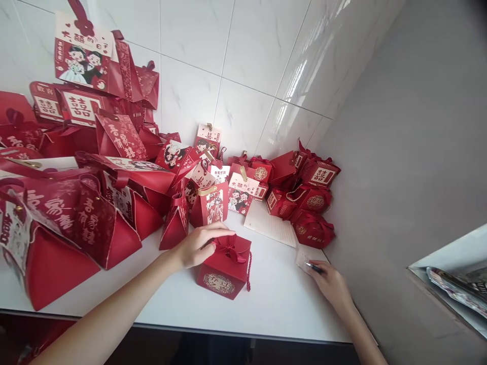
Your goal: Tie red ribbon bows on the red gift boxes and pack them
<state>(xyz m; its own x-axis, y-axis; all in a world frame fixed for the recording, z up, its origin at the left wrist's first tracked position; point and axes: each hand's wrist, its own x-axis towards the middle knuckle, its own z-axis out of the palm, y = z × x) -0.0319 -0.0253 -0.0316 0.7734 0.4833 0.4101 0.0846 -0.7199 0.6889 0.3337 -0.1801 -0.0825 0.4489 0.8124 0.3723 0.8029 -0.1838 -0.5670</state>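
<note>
A red gift box (224, 274) with gold lettering on its front stands near the middle of the white table. A red ribbon bow (233, 252) lies on its top, and a twisted red cord hangs down its right side. My left hand (200, 246) rests at the box's top left edge, its fingers stretched out by the bow and the thumb apart. Over at the right, my right hand (331, 281) is closed around a dark pen (315, 267). The pen's tip is over a small white slip of paper (303, 257) on the table.
Red wedding boxes (72, 228) are heaped along the left. Smaller boxes (213, 203) stand at the back, with more stacked boxes (314, 203) by the grey side wall (403, 152). A lined notebook (271, 224) lies before them. The white table's (281, 309) front edge runs below.
</note>
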